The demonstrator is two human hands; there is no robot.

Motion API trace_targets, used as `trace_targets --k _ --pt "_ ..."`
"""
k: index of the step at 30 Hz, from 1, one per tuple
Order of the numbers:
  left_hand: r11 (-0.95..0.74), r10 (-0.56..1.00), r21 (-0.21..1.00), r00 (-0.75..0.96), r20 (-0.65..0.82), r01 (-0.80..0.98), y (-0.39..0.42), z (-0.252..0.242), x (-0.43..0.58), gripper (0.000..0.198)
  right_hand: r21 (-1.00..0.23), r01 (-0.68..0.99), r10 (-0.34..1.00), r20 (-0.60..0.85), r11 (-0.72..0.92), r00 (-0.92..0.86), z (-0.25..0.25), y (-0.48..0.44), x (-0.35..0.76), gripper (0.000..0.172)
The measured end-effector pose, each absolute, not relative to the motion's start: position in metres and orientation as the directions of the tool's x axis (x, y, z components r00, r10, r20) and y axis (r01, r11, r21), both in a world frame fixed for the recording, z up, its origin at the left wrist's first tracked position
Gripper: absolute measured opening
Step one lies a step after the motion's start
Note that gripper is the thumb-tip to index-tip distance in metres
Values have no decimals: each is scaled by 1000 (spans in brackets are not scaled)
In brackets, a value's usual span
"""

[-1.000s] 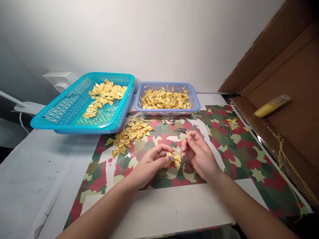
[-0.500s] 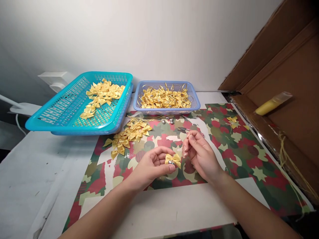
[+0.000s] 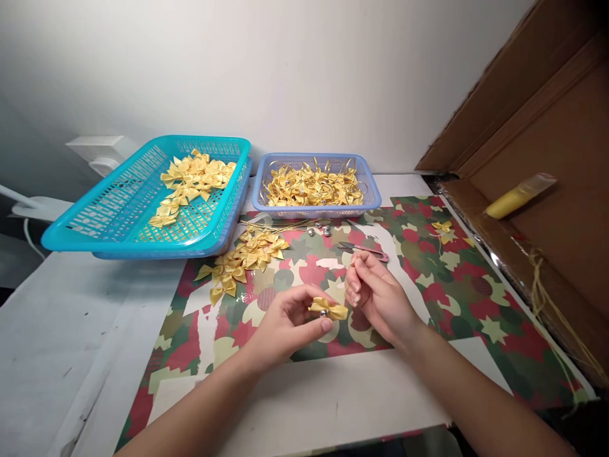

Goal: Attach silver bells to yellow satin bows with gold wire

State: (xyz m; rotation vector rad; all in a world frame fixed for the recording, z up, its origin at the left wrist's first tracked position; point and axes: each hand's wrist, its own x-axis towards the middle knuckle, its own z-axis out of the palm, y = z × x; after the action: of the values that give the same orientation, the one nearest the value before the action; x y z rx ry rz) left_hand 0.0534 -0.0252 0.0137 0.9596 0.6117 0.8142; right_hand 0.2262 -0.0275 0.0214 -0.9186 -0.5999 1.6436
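Note:
Between the thumb and fingers of my left hand (image 3: 297, 320) is a yellow ribbon bow (image 3: 335, 311) with a small silver bell (image 3: 324, 313) at its middle. To the right of it, my right hand (image 3: 375, 292) is raised with thumb and forefinger pinched together; whatever is in the pinch is too fine to make out. Just behind that hand lie thread snips (image 3: 364, 249) with pinkish handles and dark blades. Loose yellow bows (image 3: 250, 257) lie in a pile left of my hands. Several silver bells (image 3: 320, 230) and thin gold cords (image 3: 276, 225) rest farther back.
A turquoise basket (image 3: 118, 246) of bows stands at the left, stacked on a blue one. Behind the work mat, a lilac basket (image 3: 316, 211) holds bows with gold cords. Cardboard (image 3: 537, 127) walls the right side, with a yellow tube (image 3: 518, 197) sticking out.
The bow in my left hand has been tilted, so it shows more edge-on. My right hand has shifted slightly left and still pinches, and more of the snips shows behind it.

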Motion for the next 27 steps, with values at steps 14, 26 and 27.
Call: trace_targets --k 14,26,27 --pt "594 739 712 605 -298 -375 -25 9 54 26 -727 -605 943 -299 -325 -147 10 -25 224 23" --pt "658 686 660 651 -325 -363 -25 8 54 27 -721 -608 940 -307 -331 -147 7 -23 224 25" --pt "649 691 671 648 -321 -359 -25 7 54 27 -718 -611 939 -311 -334 -148 7 -23 224 26"
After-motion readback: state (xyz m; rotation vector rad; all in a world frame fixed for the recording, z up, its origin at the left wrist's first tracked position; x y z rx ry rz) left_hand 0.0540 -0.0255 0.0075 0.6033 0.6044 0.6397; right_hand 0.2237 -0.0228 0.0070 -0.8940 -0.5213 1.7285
